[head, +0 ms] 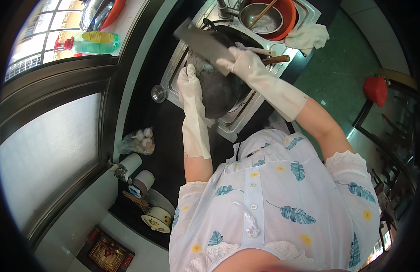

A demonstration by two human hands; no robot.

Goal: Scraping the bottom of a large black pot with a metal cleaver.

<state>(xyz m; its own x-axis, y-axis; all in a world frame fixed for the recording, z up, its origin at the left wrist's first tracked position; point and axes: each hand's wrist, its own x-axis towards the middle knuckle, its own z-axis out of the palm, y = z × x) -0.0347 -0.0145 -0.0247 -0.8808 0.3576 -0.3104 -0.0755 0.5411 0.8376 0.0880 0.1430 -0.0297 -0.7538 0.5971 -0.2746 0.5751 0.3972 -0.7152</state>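
Both my hands wear long white rubber gloves. My left hand (189, 81) grips the left edge of a dark, blackened round pan (213, 90), seemingly a wok, tilted over the steel sink (232, 127). In my right hand (245, 64) is a broad rectangular cleaver (205, 44), somewhat blurred. Its blade points to the upper left, across the upper part of the pan; whether it touches the surface I cannot tell. My fingers hide its handle. Beyond my right hand, a wooden handle (278, 59) sticks out over the sink.
A steel bowl (259, 18) with chopsticks sits in an orange basin (291, 20) beside the faucet (225, 12). A white cloth (307, 37) hangs near the counter edge. At left are a sink strainer (158, 93), bagged garlic (138, 141) and an enamel pot (159, 217). Green soap (98, 42) stands by the window.
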